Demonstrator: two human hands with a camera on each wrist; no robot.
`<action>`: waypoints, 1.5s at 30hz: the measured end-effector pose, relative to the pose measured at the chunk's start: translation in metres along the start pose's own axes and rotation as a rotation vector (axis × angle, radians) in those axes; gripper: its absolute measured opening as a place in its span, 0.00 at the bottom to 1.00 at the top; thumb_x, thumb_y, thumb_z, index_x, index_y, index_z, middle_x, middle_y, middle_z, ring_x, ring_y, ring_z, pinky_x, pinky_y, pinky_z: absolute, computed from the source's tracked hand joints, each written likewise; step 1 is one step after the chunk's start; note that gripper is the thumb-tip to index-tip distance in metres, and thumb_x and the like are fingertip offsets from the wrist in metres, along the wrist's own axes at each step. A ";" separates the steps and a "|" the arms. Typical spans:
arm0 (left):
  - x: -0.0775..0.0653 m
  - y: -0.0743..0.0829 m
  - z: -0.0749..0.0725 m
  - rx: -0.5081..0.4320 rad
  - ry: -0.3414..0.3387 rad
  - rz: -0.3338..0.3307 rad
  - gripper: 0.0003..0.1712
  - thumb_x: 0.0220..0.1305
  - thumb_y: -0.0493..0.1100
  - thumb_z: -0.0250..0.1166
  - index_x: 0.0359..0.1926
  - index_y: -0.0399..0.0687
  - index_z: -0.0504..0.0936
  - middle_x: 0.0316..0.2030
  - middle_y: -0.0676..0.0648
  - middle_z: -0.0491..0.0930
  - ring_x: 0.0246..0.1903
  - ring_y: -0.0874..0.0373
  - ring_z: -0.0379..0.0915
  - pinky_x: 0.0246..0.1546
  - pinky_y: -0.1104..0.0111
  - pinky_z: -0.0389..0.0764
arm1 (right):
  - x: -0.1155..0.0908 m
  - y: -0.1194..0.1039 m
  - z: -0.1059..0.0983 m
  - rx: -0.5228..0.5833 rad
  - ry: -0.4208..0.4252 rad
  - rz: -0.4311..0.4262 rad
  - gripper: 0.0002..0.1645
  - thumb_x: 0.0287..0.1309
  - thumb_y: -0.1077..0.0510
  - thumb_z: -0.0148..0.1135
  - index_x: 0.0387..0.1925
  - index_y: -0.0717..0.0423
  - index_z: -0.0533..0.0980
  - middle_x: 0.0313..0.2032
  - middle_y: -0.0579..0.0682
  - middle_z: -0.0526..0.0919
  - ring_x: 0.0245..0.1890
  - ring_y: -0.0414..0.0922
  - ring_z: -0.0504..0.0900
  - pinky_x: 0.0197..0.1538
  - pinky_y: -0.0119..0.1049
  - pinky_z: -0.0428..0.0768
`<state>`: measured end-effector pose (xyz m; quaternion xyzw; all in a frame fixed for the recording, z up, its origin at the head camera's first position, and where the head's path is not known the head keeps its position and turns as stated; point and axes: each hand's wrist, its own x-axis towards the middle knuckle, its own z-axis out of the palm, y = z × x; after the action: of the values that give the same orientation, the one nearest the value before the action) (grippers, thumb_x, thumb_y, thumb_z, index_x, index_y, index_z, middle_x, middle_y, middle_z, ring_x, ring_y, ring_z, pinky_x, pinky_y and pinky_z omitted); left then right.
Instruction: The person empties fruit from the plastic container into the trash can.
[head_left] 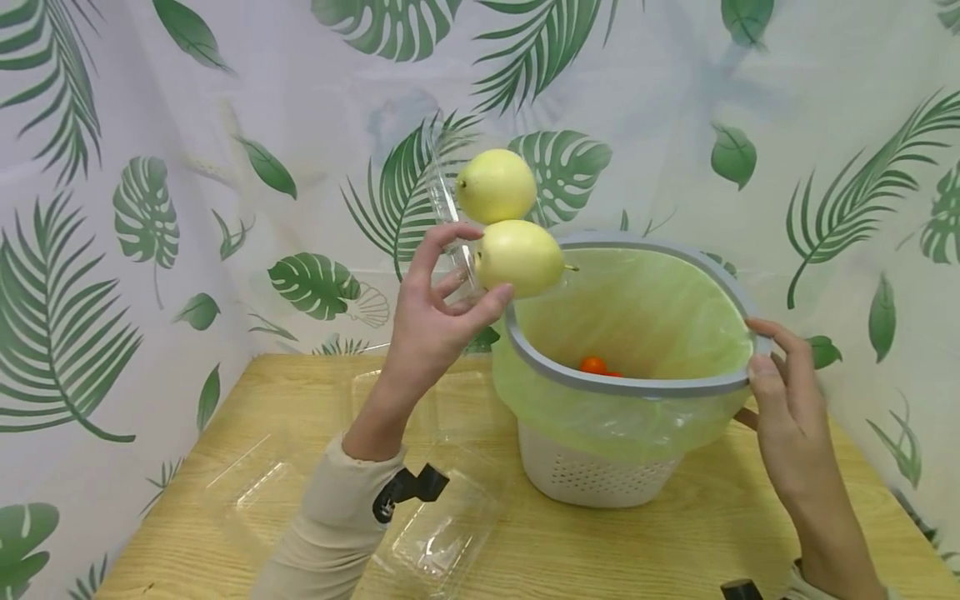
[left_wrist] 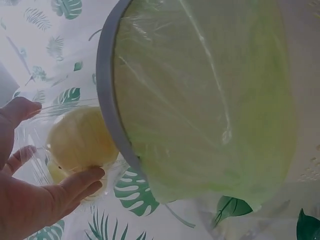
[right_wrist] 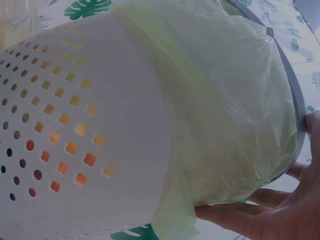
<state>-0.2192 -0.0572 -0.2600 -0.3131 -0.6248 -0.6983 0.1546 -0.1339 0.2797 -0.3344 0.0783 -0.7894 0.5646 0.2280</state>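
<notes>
My left hand (head_left: 442, 304) grips a clear plastic tray (head_left: 442, 187) tipped on its side, with two yellow-green pears in it. The upper pear (head_left: 497, 185) rests above the lower pear (head_left: 520, 258), whose stem points toward the basket. Fingers and thumb lie around the lower pear and the tray's edge, beside the basket's left rim. My right hand (head_left: 795, 408) holds the grey rim (head_left: 645, 385) of a white perforated basket (head_left: 600, 475) at its right side. A pale green bag (head_left: 637, 308) lines the basket and folds over outside. Red-orange round items (head_left: 594, 366) show inside it.
Several clear plastic trays lie on the wooden table (head_left: 600, 550): one tray (head_left: 435, 533) in front, another (head_left: 262, 487) at the left, and another (head_left: 457, 400) behind my left forearm. A leaf-patterned white curtain (head_left: 300, 167) hangs behind and beside the table.
</notes>
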 end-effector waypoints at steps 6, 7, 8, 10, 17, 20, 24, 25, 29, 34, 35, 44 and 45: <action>0.003 -0.004 0.010 0.112 0.008 0.032 0.30 0.59 0.34 0.75 0.61 0.48 0.74 0.66 0.44 0.62 0.65 0.35 0.69 0.53 0.53 0.82 | 0.001 0.000 0.000 -0.016 -0.018 -0.005 0.30 0.81 0.55 0.37 0.79 0.45 0.55 0.64 0.57 0.65 0.59 0.48 0.71 0.44 0.20 0.78; 0.003 -0.005 0.012 0.134 0.014 0.030 0.30 0.58 0.35 0.75 0.61 0.49 0.75 0.67 0.44 0.61 0.65 0.36 0.68 0.53 0.53 0.82 | 0.001 0.000 0.000 -0.012 -0.017 -0.005 0.30 0.81 0.55 0.37 0.79 0.45 0.55 0.62 0.57 0.66 0.58 0.48 0.71 0.44 0.20 0.78; 0.003 -0.006 0.013 0.153 0.019 0.028 0.30 0.58 0.35 0.76 0.60 0.49 0.75 0.68 0.43 0.60 0.66 0.36 0.68 0.53 0.53 0.82 | 0.001 0.000 0.000 -0.010 -0.016 -0.005 0.30 0.81 0.55 0.37 0.79 0.45 0.55 0.62 0.57 0.67 0.58 0.49 0.71 0.44 0.20 0.78; 0.003 -0.007 0.016 0.187 0.027 0.026 0.31 0.56 0.36 0.77 0.60 0.50 0.76 0.70 0.42 0.57 0.67 0.37 0.67 0.54 0.53 0.81 | 0.001 0.000 0.000 -0.011 -0.018 -0.006 0.30 0.81 0.55 0.37 0.79 0.45 0.55 0.65 0.58 0.65 0.59 0.48 0.71 0.44 0.20 0.78; 0.001 -0.010 0.025 0.302 0.035 0.095 0.31 0.54 0.37 0.79 0.59 0.49 0.77 0.73 0.40 0.54 0.68 0.44 0.65 0.54 0.53 0.81 | 0.000 -0.001 0.000 -0.017 0.006 -0.005 0.29 0.81 0.55 0.37 0.78 0.46 0.56 0.62 0.55 0.67 0.56 0.47 0.73 0.42 0.21 0.79; 0.000 -0.011 0.029 0.348 0.036 0.141 0.32 0.53 0.36 0.80 0.58 0.49 0.77 0.73 0.37 0.52 0.68 0.46 0.64 0.56 0.55 0.80 | -0.001 -0.001 0.000 0.011 0.013 -0.001 0.29 0.80 0.55 0.37 0.78 0.47 0.57 0.59 0.54 0.68 0.54 0.46 0.74 0.42 0.21 0.80; -0.001 -0.015 0.030 0.457 0.023 0.219 0.32 0.53 0.38 0.81 0.58 0.48 0.77 0.74 0.34 0.52 0.72 0.44 0.58 0.56 0.58 0.81 | -0.001 -0.001 -0.001 -0.002 0.008 0.000 0.29 0.80 0.55 0.37 0.78 0.46 0.57 0.60 0.54 0.67 0.55 0.46 0.73 0.42 0.21 0.79; -0.001 -0.016 0.030 0.485 0.019 0.240 0.32 0.53 0.39 0.81 0.57 0.49 0.77 0.73 0.33 0.53 0.73 0.44 0.56 0.55 0.58 0.82 | -0.001 0.000 -0.001 -0.010 0.005 0.001 0.29 0.81 0.55 0.36 0.78 0.46 0.56 0.62 0.55 0.67 0.56 0.47 0.73 0.42 0.21 0.79; -0.001 -0.020 0.028 0.547 0.005 0.311 0.32 0.53 0.41 0.81 0.57 0.49 0.77 0.72 0.33 0.55 0.75 0.44 0.50 0.55 0.56 0.82 | -0.001 0.000 -0.001 -0.031 -0.008 0.002 0.29 0.81 0.55 0.36 0.79 0.44 0.55 0.65 0.58 0.65 0.58 0.48 0.72 0.43 0.21 0.78; -0.002 -0.023 0.028 0.498 -0.026 0.316 0.33 0.52 0.37 0.82 0.57 0.46 0.77 0.73 0.33 0.52 0.72 0.38 0.59 0.67 0.59 0.71 | 0.000 0.001 -0.001 -0.033 -0.004 -0.005 0.29 0.81 0.55 0.36 0.79 0.45 0.55 0.65 0.58 0.65 0.58 0.47 0.72 0.43 0.21 0.79; -0.002 -0.023 0.028 0.488 -0.033 0.312 0.33 0.52 0.37 0.82 0.58 0.46 0.77 0.73 0.33 0.51 0.71 0.37 0.60 0.69 0.60 0.69 | 0.000 0.001 0.000 -0.031 -0.001 -0.006 0.29 0.81 0.55 0.36 0.79 0.45 0.56 0.65 0.57 0.65 0.58 0.47 0.72 0.42 0.21 0.79; -0.001 -0.025 0.028 0.493 -0.072 0.340 0.33 0.52 0.36 0.81 0.58 0.48 0.77 0.74 0.32 0.49 0.67 0.36 0.67 0.67 0.60 0.72 | -0.001 -0.001 0.000 -0.026 0.002 -0.007 0.29 0.81 0.55 0.36 0.78 0.45 0.56 0.64 0.56 0.66 0.56 0.46 0.73 0.42 0.21 0.79; -0.001 -0.025 0.027 0.484 -0.076 0.348 0.33 0.52 0.36 0.81 0.58 0.47 0.77 0.74 0.33 0.49 0.67 0.37 0.67 0.67 0.60 0.71 | -0.001 -0.001 0.000 -0.026 0.002 -0.008 0.29 0.81 0.55 0.36 0.79 0.45 0.56 0.64 0.56 0.66 0.56 0.46 0.73 0.42 0.21 0.79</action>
<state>-0.2272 -0.0266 -0.2796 -0.3954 -0.7155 -0.4800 0.3184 -0.1326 0.2794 -0.3339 0.0780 -0.7961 0.5533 0.2321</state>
